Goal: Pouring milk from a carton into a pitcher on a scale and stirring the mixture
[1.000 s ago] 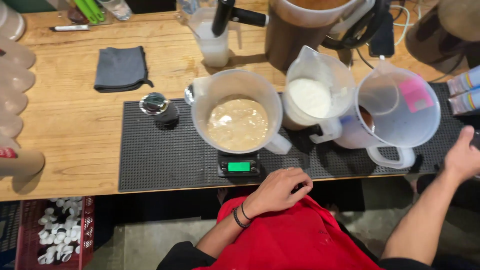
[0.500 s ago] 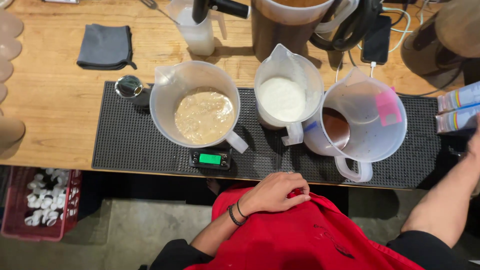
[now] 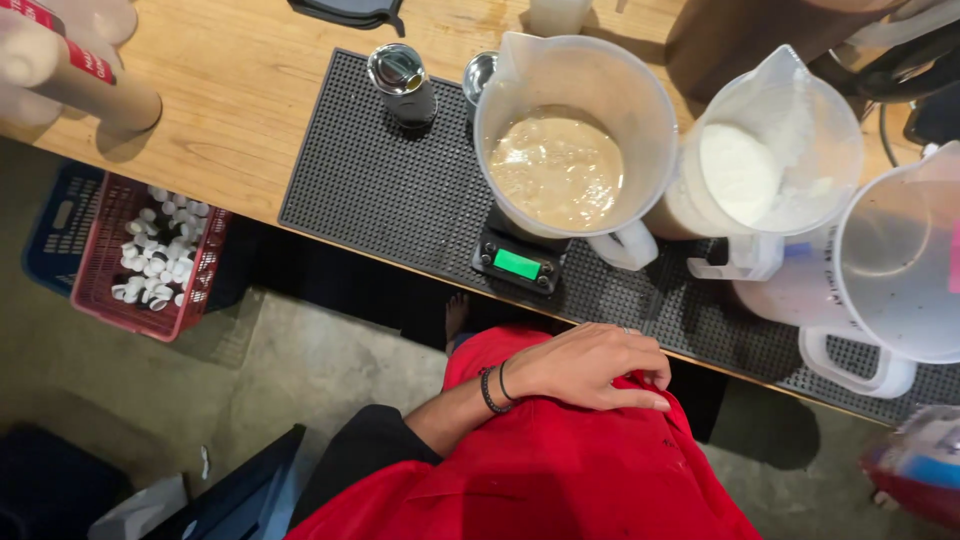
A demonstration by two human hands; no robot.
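Observation:
My left hand (image 3: 590,365) lies flat on the red apron (image 3: 560,460) at my waist, just below the counter edge, holding nothing; dark bands circle its wrist. My right hand is out of view. Straight ahead, a clear pitcher of frothy beige liquid (image 3: 560,170) stands on a small black scale with a green display (image 3: 518,264). To its right is a pitcher with white contents (image 3: 745,175). A third clear pitcher (image 3: 900,290) stands at the right edge.
All three pitchers sit on a black rubber mat (image 3: 390,190) on the wooden counter (image 3: 230,90). A small metal-topped jar (image 3: 402,82) stands on the mat. Stacked cups (image 3: 70,75) lie upper left. On the floor stands a red crate of white caps (image 3: 150,262).
The view has swung down and to the right, closer to the counter edge. My right hand has left the frame. My left hand stays on the apron, with its fingers flatter.

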